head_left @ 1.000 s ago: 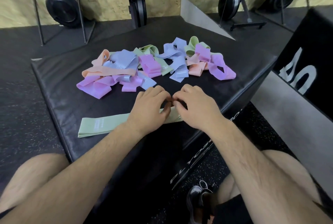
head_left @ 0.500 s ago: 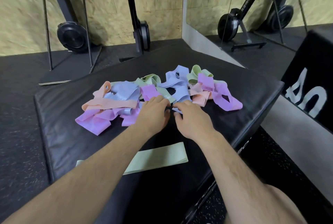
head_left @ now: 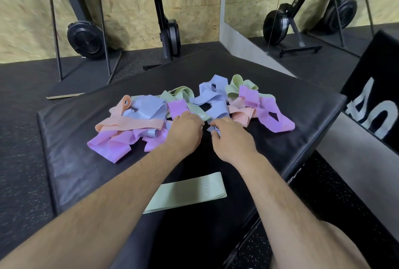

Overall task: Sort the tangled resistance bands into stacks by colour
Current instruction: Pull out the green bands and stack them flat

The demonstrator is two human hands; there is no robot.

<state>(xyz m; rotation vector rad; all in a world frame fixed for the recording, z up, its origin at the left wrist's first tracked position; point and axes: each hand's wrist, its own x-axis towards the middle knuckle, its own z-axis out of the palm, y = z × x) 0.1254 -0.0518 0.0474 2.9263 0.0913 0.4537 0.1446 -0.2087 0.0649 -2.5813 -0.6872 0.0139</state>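
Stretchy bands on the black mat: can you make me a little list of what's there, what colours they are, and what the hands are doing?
Surface: black mat
Tangled pile: purple, blue, green and peach bands, across the mat's far half
Sorted so far: one flat green band, alone near the mat's front edge
Left hand: at the pile's near edge, knuckles up; what it grips is hidden
Right hand: fingers curled round a blue band at the pile's near edge
Behind: exercise machines by a wooden wall
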